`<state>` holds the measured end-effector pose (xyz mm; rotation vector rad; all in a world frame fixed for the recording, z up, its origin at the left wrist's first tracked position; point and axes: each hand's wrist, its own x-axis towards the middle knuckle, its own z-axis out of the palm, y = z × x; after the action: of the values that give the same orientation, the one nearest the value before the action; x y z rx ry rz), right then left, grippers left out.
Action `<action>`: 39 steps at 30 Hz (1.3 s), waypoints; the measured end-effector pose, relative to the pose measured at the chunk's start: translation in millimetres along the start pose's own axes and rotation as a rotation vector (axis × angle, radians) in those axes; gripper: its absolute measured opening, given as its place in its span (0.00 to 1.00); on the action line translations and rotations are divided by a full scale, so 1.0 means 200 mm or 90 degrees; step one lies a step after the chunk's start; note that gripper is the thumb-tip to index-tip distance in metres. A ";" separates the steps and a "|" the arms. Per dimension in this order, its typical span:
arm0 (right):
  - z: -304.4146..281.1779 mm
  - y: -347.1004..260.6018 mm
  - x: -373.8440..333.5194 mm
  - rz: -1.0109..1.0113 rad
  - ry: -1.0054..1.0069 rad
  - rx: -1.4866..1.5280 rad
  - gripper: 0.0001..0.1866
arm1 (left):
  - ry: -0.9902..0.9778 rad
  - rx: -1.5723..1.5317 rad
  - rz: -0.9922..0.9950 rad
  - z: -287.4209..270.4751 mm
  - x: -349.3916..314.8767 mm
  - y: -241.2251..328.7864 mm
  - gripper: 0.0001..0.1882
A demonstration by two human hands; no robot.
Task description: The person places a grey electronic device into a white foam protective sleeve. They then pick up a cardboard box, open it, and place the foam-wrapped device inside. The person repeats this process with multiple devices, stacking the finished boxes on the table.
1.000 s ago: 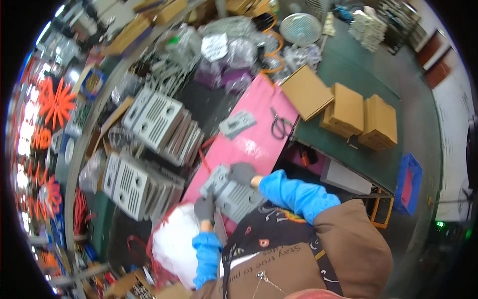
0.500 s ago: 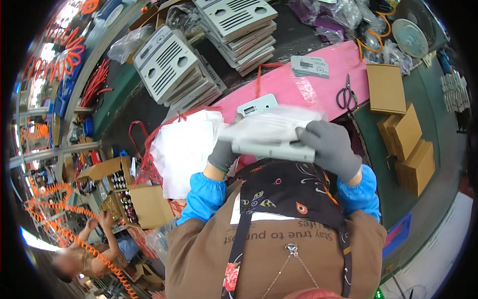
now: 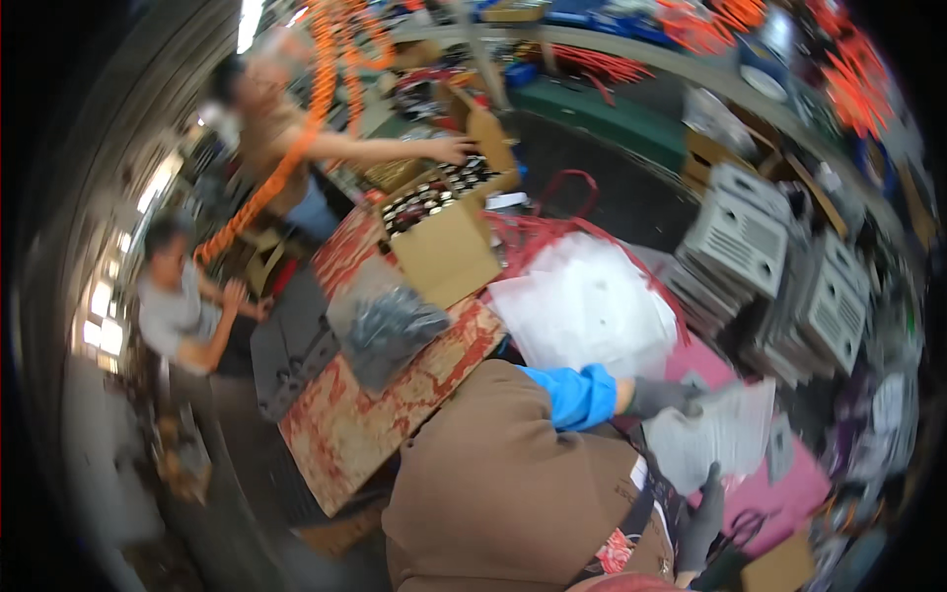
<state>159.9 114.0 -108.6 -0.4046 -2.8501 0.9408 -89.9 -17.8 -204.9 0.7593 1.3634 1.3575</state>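
A translucent white sleeve (image 3: 718, 431), apparently with a flat grey panel inside, is between my gloved hands. At its upper left edge my left hand (image 3: 663, 397) grips it, fingers partly hidden. From below, my right hand (image 3: 704, 518) has its fingers closed at the lower edge, somewhat blurred. Underneath lies a pink sheet (image 3: 804, 483) with a small grey panel (image 3: 780, 446) on it, partly covered. Just left of my hands is a loose pile of white sleeves (image 3: 592, 311).
Stacked grey slotted panels (image 3: 740, 242) stand at the right. Scissors (image 3: 747, 526) and a cardboard box (image 3: 779, 565) are at lower right. Leftward are an open carton (image 3: 454, 257) of small dark parts, a bag of dark pieces (image 3: 390, 331), a marbled board (image 3: 345, 434) and two people.
The view has swung left, bringing two people and the open carton into closer sight. The sleeved panel, blurred before, is still between both hands, now tilted with its broad face showing.
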 end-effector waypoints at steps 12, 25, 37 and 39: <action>0.06 0.77 0.11 0.366 0.236 -0.256 0.12 | 0.051 -0.281 0.010 -0.06 -0.04 -0.10 0.22; 0.40 0.89 -0.06 0.434 0.250 -0.137 0.13 | 0.122 -0.084 -0.058 0.04 0.02 -0.30 0.22; 0.30 1.04 -0.09 0.344 0.160 0.115 0.17 | 0.156 -0.043 -0.140 -0.06 -0.01 -0.40 0.20; 0.28 1.07 -0.11 0.346 0.164 0.122 0.17 | 0.142 -0.060 -0.120 -0.06 0.03 -0.44 0.20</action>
<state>215.5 240.8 -282.0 -1.2162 -2.4236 1.1259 -83.6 -30.7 -292.1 0.4135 1.4924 1.3753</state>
